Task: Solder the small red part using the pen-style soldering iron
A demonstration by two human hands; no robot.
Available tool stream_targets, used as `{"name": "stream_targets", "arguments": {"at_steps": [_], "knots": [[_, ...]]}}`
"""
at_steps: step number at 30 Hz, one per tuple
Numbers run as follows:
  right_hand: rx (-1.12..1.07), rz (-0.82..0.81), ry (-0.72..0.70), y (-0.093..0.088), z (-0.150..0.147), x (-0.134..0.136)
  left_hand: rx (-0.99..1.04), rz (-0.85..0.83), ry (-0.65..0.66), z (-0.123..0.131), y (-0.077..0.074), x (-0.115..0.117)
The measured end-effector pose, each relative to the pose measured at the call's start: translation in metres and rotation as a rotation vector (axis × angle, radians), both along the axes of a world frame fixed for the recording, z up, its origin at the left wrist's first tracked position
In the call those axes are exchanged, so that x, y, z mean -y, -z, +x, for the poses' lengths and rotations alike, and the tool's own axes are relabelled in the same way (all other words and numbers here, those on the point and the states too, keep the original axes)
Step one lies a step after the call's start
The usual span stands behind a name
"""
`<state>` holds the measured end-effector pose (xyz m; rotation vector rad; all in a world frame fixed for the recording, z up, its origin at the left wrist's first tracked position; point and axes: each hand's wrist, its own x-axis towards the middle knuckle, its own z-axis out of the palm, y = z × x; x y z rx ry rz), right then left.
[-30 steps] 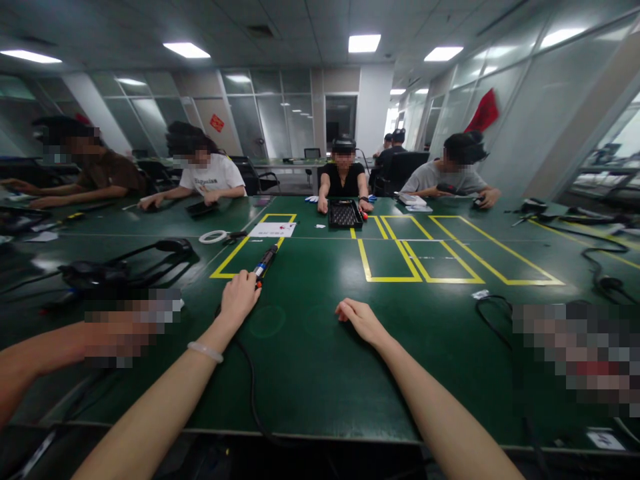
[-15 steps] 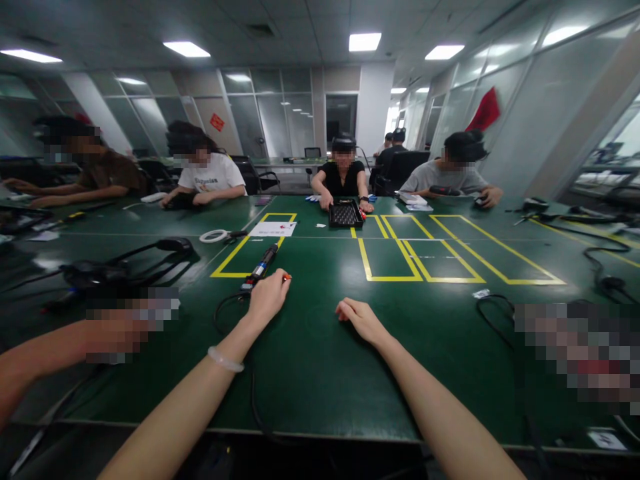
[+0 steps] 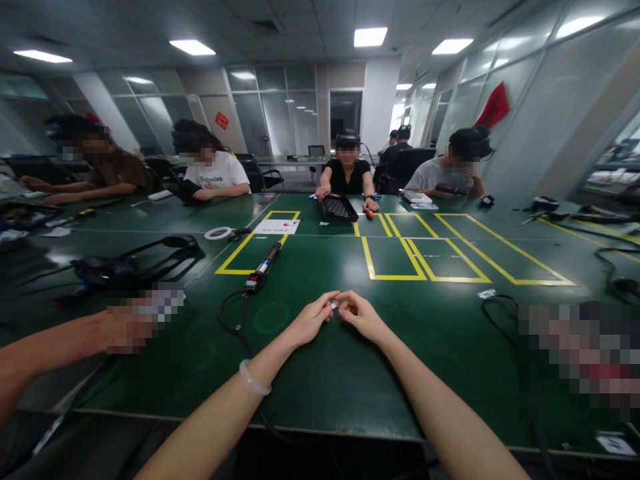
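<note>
My left hand (image 3: 311, 319) and my right hand (image 3: 361, 315) meet fingertip to fingertip over the green table (image 3: 320, 360). Between the pinched fingers sits a tiny pale object (image 3: 333, 304), too small to name. A bracelet circles my left wrist. A corded electric screwdriver (image 3: 263, 265) lies on the table ahead and to the left of my left hand, its black cable looping back toward me.
Yellow tape rectangles (image 3: 420, 257) mark the table ahead. A person opposite handles a black tray (image 3: 339, 207). A white paper (image 3: 277, 227) and a tape roll (image 3: 217, 233) lie far left. Another person's arm (image 3: 60, 343) rests at my left. Cables (image 3: 493, 313) lie at right.
My left hand let go of the screwdriver, moved right with a small piece in its fingers and now meets my right hand. The camera shifted slightly.
</note>
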<state>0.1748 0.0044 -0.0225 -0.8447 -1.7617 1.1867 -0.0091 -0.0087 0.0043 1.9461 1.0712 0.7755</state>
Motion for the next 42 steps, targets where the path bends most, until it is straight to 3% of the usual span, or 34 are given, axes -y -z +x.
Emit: {"name": "stream_targets", "arguments": {"at_steps": [7, 17, 26, 33, 42], "knots": [[-0.059, -0.051, -0.094, -0.005, -0.002, 0.002, 0.031, 0.002, 0.021, 0.003, -0.001, 0.005], [-0.027, -0.003, 0.027, -0.001, 0.001, -0.002, -0.041, 0.139, -0.045, 0.000, -0.005, 0.006], [0.166, 0.028, 0.042, -0.007, 0.004, -0.003, -0.151, 0.258, -0.087, 0.001, -0.011, 0.007], [-0.053, -0.053, 0.044, -0.004, 0.002, -0.004, -0.172, 0.246, -0.140, 0.000, -0.011, 0.006], [-0.059, -0.043, 0.032, -0.001, 0.003, -0.005, -0.226, 0.254, -0.129, -0.003, -0.014, 0.004]]}}
